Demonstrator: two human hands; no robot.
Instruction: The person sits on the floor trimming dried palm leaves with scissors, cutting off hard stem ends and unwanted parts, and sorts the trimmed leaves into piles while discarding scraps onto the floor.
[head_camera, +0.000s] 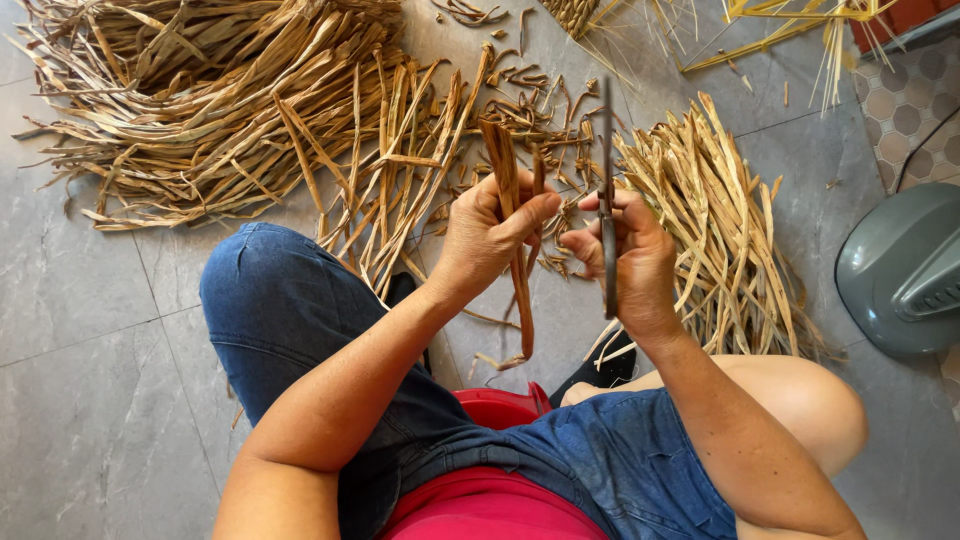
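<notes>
- Two hands up over our knees: left hand (487, 235) pinches a brown dried leaf strip (512, 230), held upright between thumb and fingers.
- Right hand (630, 255) is closed on dark scissors (607, 200), blades pointing up, just beside the strip.
- Trimmed strips pile (720, 230) lies right.
- Large dried-leaf heap (210, 110) lies beyond, left, on grey floor tiles (80, 300).

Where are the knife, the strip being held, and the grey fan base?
Knife (607, 150), head view, on the blade above the right hand.
Strip (503, 165), head view, upper part above the left thumb.
Fan base (895, 270), head view, on its grey top.
</notes>
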